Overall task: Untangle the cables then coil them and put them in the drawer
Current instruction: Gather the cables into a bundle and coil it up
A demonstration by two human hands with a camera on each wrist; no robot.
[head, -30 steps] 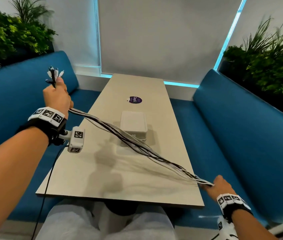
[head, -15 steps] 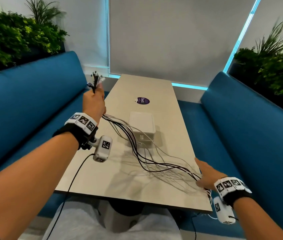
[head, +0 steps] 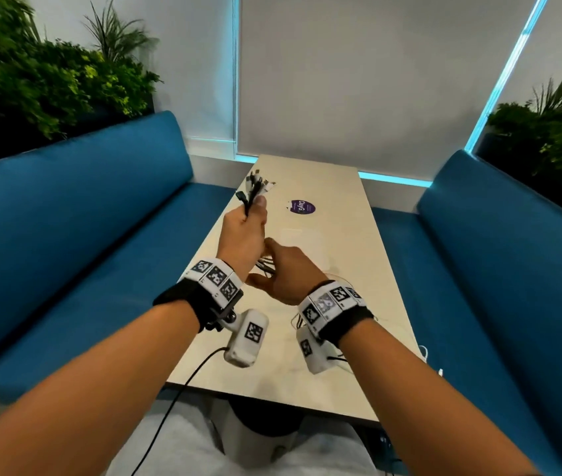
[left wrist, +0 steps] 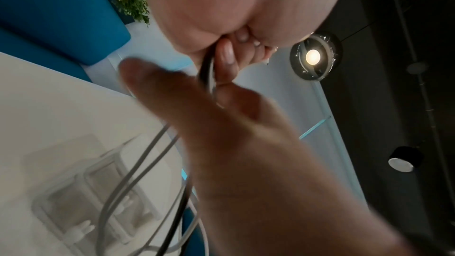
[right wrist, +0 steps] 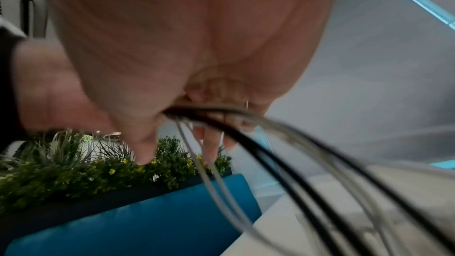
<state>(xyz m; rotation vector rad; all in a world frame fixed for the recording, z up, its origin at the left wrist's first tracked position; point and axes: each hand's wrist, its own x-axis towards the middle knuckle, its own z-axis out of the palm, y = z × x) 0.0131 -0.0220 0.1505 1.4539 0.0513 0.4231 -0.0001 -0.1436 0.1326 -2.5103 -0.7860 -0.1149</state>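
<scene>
My left hand [head: 243,235] grips a bundle of black and white cables [head: 255,190] in a closed fist above the pale bench [head: 351,235], plug ends fanning out past my thumb. My right hand [head: 286,276] meets it just below, fingers curled around the same cables [right wrist: 258,143] where they leave the left fist. Loose strands trail over the bench toward a white drawer box [left wrist: 98,192], blurred behind my hands.

The right hand [head: 286,273] hides most of the cables [head: 265,266] and part of the white box [head: 301,235] behind it — motion-blurred, possibly a drawer unit — while both wrist views smear the fingers.
</scene>
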